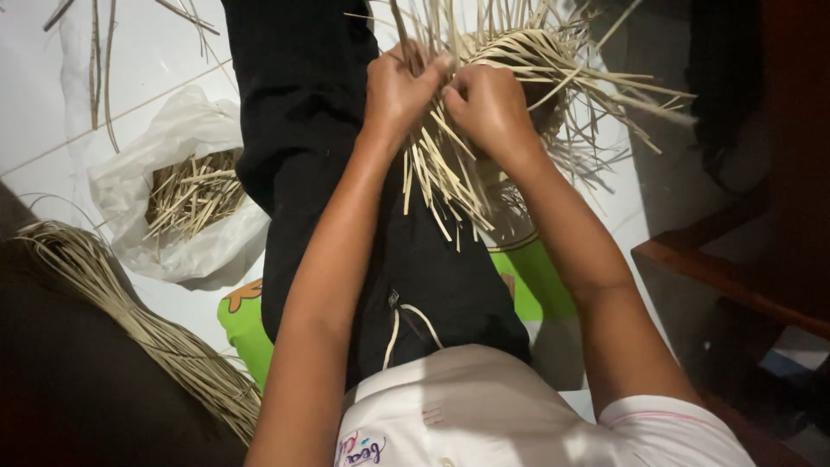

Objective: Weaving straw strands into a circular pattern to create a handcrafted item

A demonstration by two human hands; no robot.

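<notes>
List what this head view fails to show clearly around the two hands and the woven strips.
- Fingertips of the left hand and right hand: buried among the pale strips, so the exact grip is unclear.
- Woven piece: its top is cut off by the upper edge.
- Plastic bag: its folds hide most of the cut pieces inside.
- Loose fibre bundle: its lower end fades into shadow.

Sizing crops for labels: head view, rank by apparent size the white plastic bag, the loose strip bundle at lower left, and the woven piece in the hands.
1. Loose strip bundle, longest spread.
2. White plastic bag and woven piece, held by left hand and right hand: too alike to rank, and the piece is cut off at the top edge.
</notes>
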